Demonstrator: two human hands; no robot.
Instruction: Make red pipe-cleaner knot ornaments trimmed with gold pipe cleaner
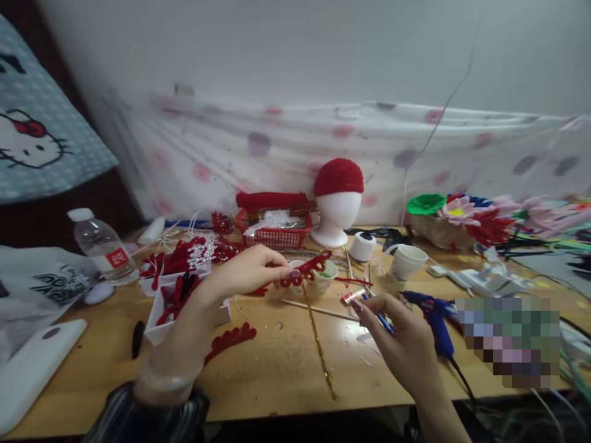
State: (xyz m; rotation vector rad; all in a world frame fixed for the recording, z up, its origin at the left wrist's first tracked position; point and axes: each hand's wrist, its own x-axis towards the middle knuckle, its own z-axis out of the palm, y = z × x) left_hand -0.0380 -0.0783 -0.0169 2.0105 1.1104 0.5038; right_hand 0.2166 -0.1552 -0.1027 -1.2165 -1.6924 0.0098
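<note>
We see the left hand [249,271] pinching one fuzzy red curled ornament [307,272] in its fingers above the wooden counter [277,363]. The right hand [406,344] grips one thin blue tool [382,320], beside two white cups [406,261] and one blue glue gun [434,320].

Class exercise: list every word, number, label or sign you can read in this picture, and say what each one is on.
None can be read.
Water bottle: red label with white marks, too blurred.
Grey bag: dark drawn pattern, no letters.
Blue cloth: cartoon cat picture, no words.
</note>
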